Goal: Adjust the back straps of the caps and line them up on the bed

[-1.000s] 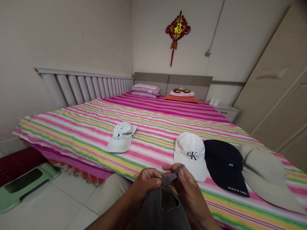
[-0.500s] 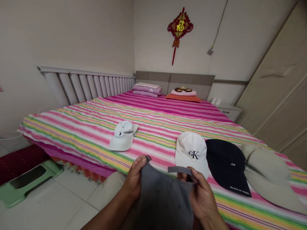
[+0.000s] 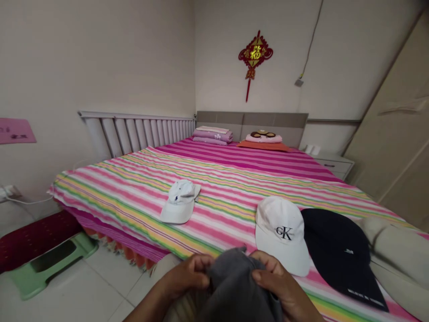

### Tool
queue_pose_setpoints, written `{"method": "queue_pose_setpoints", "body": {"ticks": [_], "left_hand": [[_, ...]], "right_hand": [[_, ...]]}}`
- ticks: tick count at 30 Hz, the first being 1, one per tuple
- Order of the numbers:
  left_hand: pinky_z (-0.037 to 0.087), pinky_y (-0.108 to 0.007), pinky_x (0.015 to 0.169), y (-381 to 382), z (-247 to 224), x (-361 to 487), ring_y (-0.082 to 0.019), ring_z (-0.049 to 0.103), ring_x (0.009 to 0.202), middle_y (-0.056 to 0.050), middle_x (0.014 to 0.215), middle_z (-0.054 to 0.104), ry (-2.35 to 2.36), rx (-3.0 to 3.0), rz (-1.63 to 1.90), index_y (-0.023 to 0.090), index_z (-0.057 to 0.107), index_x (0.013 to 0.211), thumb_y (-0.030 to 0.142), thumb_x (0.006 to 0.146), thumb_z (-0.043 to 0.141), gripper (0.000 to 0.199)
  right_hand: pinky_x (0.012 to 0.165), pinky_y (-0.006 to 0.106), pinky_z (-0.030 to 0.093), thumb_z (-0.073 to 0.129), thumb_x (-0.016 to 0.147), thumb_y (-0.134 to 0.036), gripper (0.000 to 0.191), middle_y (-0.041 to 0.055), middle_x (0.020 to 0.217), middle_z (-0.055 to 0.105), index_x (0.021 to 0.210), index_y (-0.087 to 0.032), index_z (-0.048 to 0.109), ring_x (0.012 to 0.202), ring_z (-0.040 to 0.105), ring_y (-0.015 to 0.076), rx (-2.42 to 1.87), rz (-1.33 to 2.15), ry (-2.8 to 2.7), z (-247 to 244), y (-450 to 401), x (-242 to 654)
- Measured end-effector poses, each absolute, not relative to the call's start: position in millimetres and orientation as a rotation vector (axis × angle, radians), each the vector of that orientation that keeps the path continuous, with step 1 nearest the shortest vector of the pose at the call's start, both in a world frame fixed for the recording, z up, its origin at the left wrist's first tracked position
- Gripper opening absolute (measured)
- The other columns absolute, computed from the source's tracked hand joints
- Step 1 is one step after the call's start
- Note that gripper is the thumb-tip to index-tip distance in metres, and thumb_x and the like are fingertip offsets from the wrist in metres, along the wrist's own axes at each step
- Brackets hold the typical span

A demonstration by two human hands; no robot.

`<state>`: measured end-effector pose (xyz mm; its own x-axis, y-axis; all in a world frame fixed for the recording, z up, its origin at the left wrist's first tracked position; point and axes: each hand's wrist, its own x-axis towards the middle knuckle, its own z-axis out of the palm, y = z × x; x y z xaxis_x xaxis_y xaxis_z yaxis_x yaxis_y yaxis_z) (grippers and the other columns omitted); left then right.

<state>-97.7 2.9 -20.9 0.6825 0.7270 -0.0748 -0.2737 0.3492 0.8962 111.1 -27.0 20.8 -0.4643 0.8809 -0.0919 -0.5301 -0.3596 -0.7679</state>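
Note:
Low at the front, a dark grey cap [image 3: 239, 281] hangs between my two hands, its fabric bunched and its lower part cut off by the frame. My left hand [image 3: 192, 275] pinches the cap's left side. On the right side, my right hand [image 3: 273, 279] grips it with the thumb on top. Just beyond my right hand lies a white cap with black letters [image 3: 279, 235], touching a black cap [image 3: 342, 255]. A beige cap [image 3: 398, 250] is partly behind the black one. A smaller pale cap [image 3: 181, 201] sits apart to the left.
The caps lie on a bed with a striped sheet [image 3: 127, 190]. Folded purple bedding [image 3: 211, 135] and a pink-and-orange stack [image 3: 264, 141] are by the headboard [image 3: 275, 123]. A green stool [image 3: 50, 266] stands on the floor at left, near a radiator [image 3: 134, 132].
The grey cap's loose strap stood out between my hands before; now it is out of sight and the fabric is bunched. My hands are lower and closer together. The view has shifted.

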Motion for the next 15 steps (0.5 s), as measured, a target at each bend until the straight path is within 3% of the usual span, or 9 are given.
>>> {"method": "queue_pose_setpoints", "body": {"ticks": [4, 8, 11, 15], "left_hand": [[0.041, -0.023, 0.067, -3, -45, -107, -0.014, 0.059, 0.068, -0.002, 0.071, 0.067, 0.627, 1.090, 0.624, 0.016, 0.069, 0.076, 0.031, 0.060, 0.071, 0.022], [0.042, -0.024, 0.062, 14, -45, -113, -0.014, 0.059, 0.063, -0.005, 0.069, 0.067, 0.667, 0.989, 0.963, 0.014, 0.067, 0.082, 0.038, 0.064, 0.067, 0.029], [0.045, -0.027, 0.068, 48, -18, -128, -0.016, 0.062, 0.069, -0.008, 0.078, 0.068, 0.700, 0.990, 1.167, 0.014, 0.064, 0.091, 0.033, 0.068, 0.065, 0.030], [0.046, -0.029, 0.074, 109, 44, -153, -0.020, 0.062, 0.080, -0.007, 0.083, 0.068, 0.735, 1.034, 1.429, 0.015, 0.061, 0.094, 0.031, 0.064, 0.069, 0.035]], "right_hand": [[0.062, 0.026, 0.046, 0.065, 0.069, -0.023, 0.013, 0.0041, 0.069, 0.068, 0.079, -0.016, 0.064, 0.062, 0.061, 0.0150, -0.668, 1.838, -0.750, 25, -11, 117], [0.074, 0.023, 0.046, 0.070, 0.065, -0.030, 0.032, 0.0041, 0.096, 0.068, 0.095, -0.020, 0.063, 0.087, 0.061, 0.0169, -0.919, 1.557, -0.588, 14, 9, 131], [0.083, 0.030, 0.045, 0.069, 0.064, -0.037, 0.054, 0.0028, 0.121, 0.056, 0.114, -0.028, 0.052, 0.105, 0.054, 0.0202, -1.007, 1.407, -0.559, 0, 14, 142], [0.091, 0.042, 0.040, 0.069, 0.061, -0.045, 0.061, 0.0099, 0.125, 0.052, 0.116, -0.025, 0.049, 0.109, 0.052, 0.0274, -1.011, 1.424, -0.527, -19, 5, 156]]}}
